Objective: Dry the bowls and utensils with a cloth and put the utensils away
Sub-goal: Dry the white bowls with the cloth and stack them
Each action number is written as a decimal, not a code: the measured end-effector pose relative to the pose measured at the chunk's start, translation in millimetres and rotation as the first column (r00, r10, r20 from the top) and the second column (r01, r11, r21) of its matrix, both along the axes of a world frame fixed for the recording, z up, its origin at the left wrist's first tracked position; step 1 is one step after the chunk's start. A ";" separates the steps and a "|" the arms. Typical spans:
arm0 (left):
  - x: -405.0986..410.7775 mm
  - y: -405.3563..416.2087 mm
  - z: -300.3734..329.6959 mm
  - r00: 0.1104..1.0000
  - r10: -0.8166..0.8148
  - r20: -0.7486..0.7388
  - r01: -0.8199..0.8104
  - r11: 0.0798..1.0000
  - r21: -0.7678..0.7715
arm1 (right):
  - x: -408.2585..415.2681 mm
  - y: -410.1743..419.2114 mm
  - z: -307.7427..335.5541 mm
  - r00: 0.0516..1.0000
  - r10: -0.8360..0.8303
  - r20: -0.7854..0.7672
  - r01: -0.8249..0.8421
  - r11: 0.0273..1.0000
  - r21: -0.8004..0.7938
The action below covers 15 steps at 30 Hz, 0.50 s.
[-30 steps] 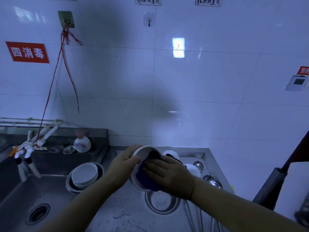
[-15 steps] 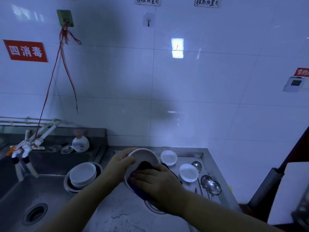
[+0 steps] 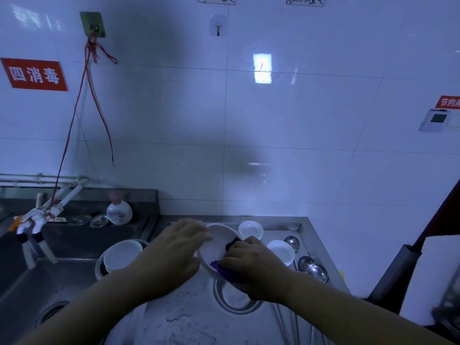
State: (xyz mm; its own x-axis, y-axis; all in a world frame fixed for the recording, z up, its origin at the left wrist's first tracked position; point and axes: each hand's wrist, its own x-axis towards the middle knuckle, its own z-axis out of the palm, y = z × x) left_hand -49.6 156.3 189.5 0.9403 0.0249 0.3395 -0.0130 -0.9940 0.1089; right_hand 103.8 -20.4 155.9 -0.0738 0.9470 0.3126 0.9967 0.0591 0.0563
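Wiping a white bowl dry over the steel bench.
Head view: left hand [image 3: 174, 247] grips the bowl [image 3: 216, 246] rim; right hand [image 3: 251, 262] pinches the purple cloth [image 3: 224, 268] against its near-right edge. Best to turn the bowl steadily, sweeping cloth around.

dim blue light, one bright glare patch

the scene is dim with a blue cast. a bright rectangular reflection [image 3: 262, 68] glares on the tiled wall [image 3: 323, 120], where a broad soft shadow [image 3: 159, 70] also falls. straight lines bow at the edges, and the lower right corner is blurred.
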 end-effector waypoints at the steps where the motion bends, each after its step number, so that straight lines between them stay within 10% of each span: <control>1: -1.3 -5.1 -0.3 0.996 -0.071 -0.060 0.076 0.994 0.085 | 0.1 0.1 -0.5 1.000 0.007 -0.015 -0.007 1.000 0.007; 7: 6.7 -7.4 2.0 0.966 -0.041 -0.254 0.095 0.974 0.206 | 1.6 -1.2 5.7 0.995 0.093 -0.028 -0.090 0.991 0.098; 12: -5.2 0.8 3.7 0.979 0.008 -0.202 -0.074 0.944 -0.321 | 18.1 -10.5 18.0 0.945 0.086 -0.315 0.077 0.878 0.472; 15: -4.4 -9.6 2.4 0.990 0.022 -0.136 -0.122 0.595 -0.794 | 19.8 -8.2 24.2 0.873 0.051 -0.486 0.287 0.751 0.595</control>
